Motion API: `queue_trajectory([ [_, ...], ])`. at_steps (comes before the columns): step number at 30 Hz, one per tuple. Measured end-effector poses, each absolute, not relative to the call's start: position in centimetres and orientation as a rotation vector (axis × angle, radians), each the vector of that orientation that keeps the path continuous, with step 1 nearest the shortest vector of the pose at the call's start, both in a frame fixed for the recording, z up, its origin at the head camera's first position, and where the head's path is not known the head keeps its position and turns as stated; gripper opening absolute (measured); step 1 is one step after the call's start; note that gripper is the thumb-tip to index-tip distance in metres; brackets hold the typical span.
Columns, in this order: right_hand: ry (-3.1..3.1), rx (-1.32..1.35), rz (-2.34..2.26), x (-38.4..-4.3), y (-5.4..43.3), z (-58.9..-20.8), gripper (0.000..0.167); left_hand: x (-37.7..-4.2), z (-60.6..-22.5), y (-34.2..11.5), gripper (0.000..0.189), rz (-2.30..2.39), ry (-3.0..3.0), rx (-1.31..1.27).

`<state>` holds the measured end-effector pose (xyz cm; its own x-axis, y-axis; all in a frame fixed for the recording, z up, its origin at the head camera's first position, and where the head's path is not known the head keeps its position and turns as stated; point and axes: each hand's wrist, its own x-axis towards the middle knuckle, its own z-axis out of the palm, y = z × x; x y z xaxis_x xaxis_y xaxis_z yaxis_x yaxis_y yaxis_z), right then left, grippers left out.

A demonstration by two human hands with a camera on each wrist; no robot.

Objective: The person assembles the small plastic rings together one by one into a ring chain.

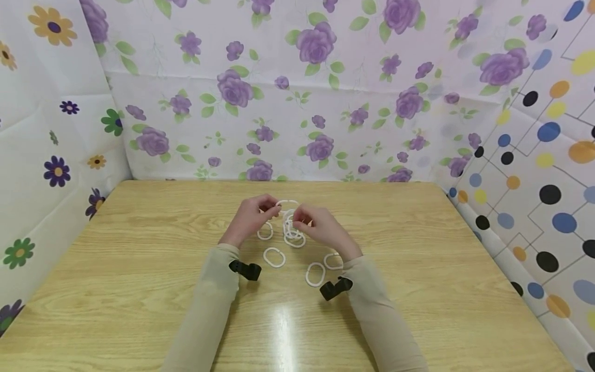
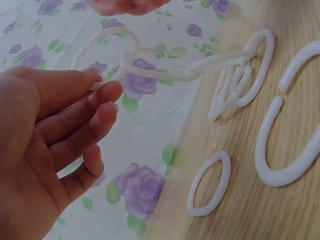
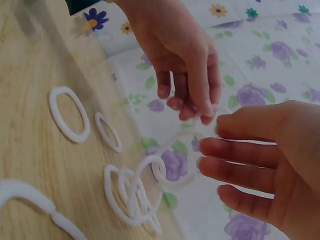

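My left hand (image 1: 248, 217) pinches a white plastic oval link (image 2: 107, 32) between thumb and fingertips, above the table. From this link hangs a chain of white links (image 3: 135, 195), its lower links bunched on the wood. Beside the chain is my right hand (image 3: 265, 155), thumb and fingers apart and loosely bent. In the right wrist view its thumb tip overlaps the edge of the held link; in the left wrist view its fingers (image 2: 127, 6) show above that link. A loose link (image 1: 265, 231) lies left of the chain, below my left hand.
More loose white links lie nearer me: one link (image 1: 274, 257) at left, another link (image 1: 315, 274) at right, and a link (image 1: 333, 261) partly under my right wrist. Flowered cloth (image 1: 260, 129) stands behind the wooden table (image 1: 139, 289), with patterned cloths at both sides.
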<state>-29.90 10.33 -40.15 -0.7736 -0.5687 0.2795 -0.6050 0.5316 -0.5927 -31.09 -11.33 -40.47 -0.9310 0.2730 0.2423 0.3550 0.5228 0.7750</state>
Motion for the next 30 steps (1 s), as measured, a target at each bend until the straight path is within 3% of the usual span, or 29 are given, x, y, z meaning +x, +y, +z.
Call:
queue_trajectory([
  [15, -2.884, 1.711, 0.697, -27.8, 5.9, -41.9, 0.040, -31.2, -41.2, -11.9, 0.018, -1.379, -2.737, -0.633],
  [30, -2.794, 1.670, 0.421, -27.7, 5.7, -42.9, 0.050, -31.3, -41.0, -12.1, 0.020, -1.366, -2.809, -0.662],
])
